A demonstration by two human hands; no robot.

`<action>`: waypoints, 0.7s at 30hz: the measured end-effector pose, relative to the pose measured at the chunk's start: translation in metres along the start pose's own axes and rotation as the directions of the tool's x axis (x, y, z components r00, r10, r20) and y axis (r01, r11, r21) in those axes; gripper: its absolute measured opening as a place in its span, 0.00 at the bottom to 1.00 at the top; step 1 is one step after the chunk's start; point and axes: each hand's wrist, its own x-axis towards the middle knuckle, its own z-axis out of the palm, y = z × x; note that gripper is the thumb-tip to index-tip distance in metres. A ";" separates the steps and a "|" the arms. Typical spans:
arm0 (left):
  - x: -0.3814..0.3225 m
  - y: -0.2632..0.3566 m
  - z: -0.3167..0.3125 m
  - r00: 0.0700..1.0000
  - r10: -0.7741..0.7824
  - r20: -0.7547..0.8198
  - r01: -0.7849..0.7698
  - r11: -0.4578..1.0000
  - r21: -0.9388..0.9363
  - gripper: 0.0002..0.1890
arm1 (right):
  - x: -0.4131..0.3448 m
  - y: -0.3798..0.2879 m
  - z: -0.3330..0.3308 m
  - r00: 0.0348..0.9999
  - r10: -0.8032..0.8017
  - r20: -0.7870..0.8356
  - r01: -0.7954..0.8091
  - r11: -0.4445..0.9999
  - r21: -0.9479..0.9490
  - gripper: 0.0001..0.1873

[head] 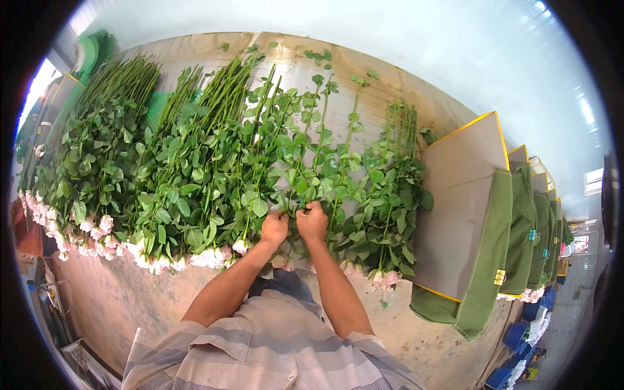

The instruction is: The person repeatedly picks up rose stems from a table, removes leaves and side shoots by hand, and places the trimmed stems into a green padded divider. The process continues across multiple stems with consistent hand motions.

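Many long-stemmed pale pink roses lie side by side on a metal-topped table (292,75), blooms towards me and cut stem ends away. My left hand (275,227) and my right hand (312,222) are close together at the near edge, among the leaves of a few loosely spread rose stems (317,141). The fingers of both hands are bent at the leafy stems; which stem each one grips is hidden. A dense pile of roses (195,161) lies left of my hands, and a smaller bunch (395,180) lies to the right.
At the right stands a grey board with yellow edging (458,195) and green cloth (490,253) clipped to it, with several similar ones behind. Green netting (92,53) is at the far left. Loose leaves (319,56) lie near the table's far side. Blue bins (516,336) stand at the lower right.
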 end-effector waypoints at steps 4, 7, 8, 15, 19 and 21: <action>-0.006 0.009 -0.008 0.975 0.196 0.105 -0.219 0.927 0.304 0.19 | -0.008 -0.014 -0.007 0.998 0.028 -0.047 -0.032 0.995 -0.099 0.25; -0.010 0.013 -0.011 0.956 0.239 0.169 -0.290 0.855 0.431 0.18 | -0.014 -0.032 -0.011 0.996 0.089 0.027 -0.082 0.978 -0.191 0.30; -0.012 0.014 -0.011 0.948 0.262 0.179 -0.315 0.845 0.433 0.16 | -0.013 -0.038 -0.012 0.985 0.143 0.095 -0.118 0.967 -0.225 0.33; -0.034 0.037 -0.027 0.916 0.357 0.181 -0.400 0.802 0.443 0.17 | 0.001 -0.041 -0.011 0.988 0.136 0.074 -0.117 0.970 -0.215 0.30; -0.051 0.045 -0.070 0.752 0.658 -0.041 -0.575 0.684 0.449 0.16 | 0.001 -0.028 -0.005 0.995 0.097 0.023 -0.092 0.982 -0.164 0.26; -0.043 0.045 -0.094 0.721 0.673 -0.165 -0.512 0.678 0.528 0.17 | 0.001 -0.026 -0.002 0.996 0.093 -0.001 -0.092 0.985 -0.146 0.25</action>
